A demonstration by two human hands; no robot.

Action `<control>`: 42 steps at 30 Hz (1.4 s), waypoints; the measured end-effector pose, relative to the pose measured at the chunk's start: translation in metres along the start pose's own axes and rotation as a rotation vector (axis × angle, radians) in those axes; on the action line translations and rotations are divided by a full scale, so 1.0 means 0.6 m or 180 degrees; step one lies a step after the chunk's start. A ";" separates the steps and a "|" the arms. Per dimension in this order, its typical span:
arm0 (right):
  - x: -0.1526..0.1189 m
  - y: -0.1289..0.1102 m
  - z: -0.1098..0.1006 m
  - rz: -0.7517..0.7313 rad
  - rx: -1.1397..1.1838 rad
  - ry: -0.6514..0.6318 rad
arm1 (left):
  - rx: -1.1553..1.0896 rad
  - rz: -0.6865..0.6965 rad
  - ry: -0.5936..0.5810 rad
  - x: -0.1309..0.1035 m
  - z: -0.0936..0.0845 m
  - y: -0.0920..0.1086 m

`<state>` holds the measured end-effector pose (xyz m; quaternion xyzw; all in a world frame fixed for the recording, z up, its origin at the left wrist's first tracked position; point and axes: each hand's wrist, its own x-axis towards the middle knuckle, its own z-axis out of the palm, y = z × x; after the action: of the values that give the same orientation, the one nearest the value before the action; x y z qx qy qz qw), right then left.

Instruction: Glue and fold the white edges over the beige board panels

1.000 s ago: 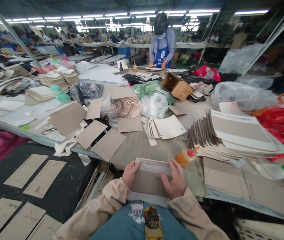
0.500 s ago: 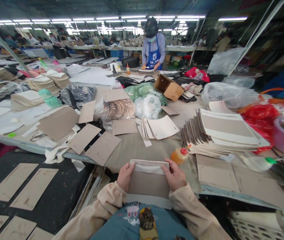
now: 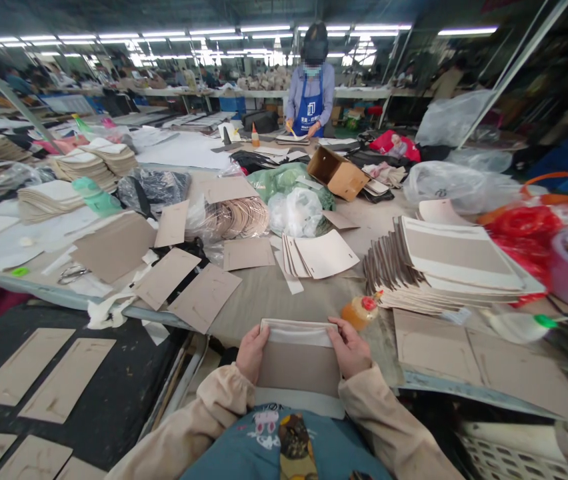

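Worktable [image 3: 259,293]: ran across the middle of the view, its far part crowded with flat pieces and bags.
Black surface [image 3: 129,360]: lay at the lower left, just beside the worktable, with tan boards [image 3: 24,363] flat on it.
Person opposite [image 3: 298,90]: stood beyond the worktable in a blue apron [image 3: 310,110], head bent.
Panel stack [image 3: 464,253]: sat on the right of the worktable, its left edges fanned out.
Carton [image 3: 347,177]: leaned at a tilt, its opening turned to the left.
Held panel [image 3: 299,367]: was between both hands at the worktable's near edge, a pale band along its top (whether its lower edge rested on anything could not be told).
Left hand [image 3: 251,353]: gripped the panel's left side near the upper corner.
Right hand [image 3: 351,350]: gripped the upper right corner, thumb on the face, well apart from the left hand.
Amber bottle [image 3: 358,313]: stood just beyond the right hand, red at its top.
Scissors [image 3: 73,272]: lay on the worktable's left part.
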<state>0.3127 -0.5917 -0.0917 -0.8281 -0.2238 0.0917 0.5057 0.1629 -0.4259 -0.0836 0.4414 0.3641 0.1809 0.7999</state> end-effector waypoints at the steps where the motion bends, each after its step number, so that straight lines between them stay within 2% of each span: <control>1: 0.002 -0.004 -0.002 -0.0128 -0.0030 0.0024 | 0.0042 0.0020 0.0013 0.001 0.000 0.000; 5: 0.009 -0.028 -0.009 -0.0823 -0.0231 0.0156 | 0.0103 0.0032 -0.0081 0.001 0.002 0.001; 7: 0.011 -0.040 -0.011 -0.0901 -0.0332 0.0002 | 0.0102 0.0046 -0.0139 0.001 0.005 0.002; 11: 0.013 -0.054 -0.009 -0.0610 -0.0372 -0.0451 | 0.0094 0.0031 -0.0134 -0.002 0.012 0.006; 15: 0.016 -0.055 -0.007 -0.0181 -0.0309 -0.0582 | 0.0375 0.0220 0.0022 0.001 0.015 0.006; 19: 0.017 -0.052 -0.007 -0.0048 -0.0262 -0.0716 | 0.0581 0.0248 0.0108 0.007 0.013 -0.001; 26: 0.017 -0.046 -0.005 -0.0076 -0.0228 -0.0501 | 0.0406 0.0149 0.0033 0.011 0.015 -0.006; 35: 0.017 -0.030 0.001 -0.0154 -0.0241 -0.0451 | 0.0401 0.0072 0.0039 0.009 0.019 -0.003; 37: 0.017 -0.031 0.000 -0.0344 -0.0280 -0.0422 | 0.0438 0.0126 0.0047 0.008 0.019 -0.001; 42: 0.021 -0.047 -0.015 -0.1354 -0.0846 -0.0021 | 0.0605 0.0282 -0.0003 0.004 0.023 0.007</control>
<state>0.3197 -0.5820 -0.0620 -0.8213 -0.4048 -0.0444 0.3995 0.1748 -0.4301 -0.0766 0.5311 0.3594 0.1806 0.7458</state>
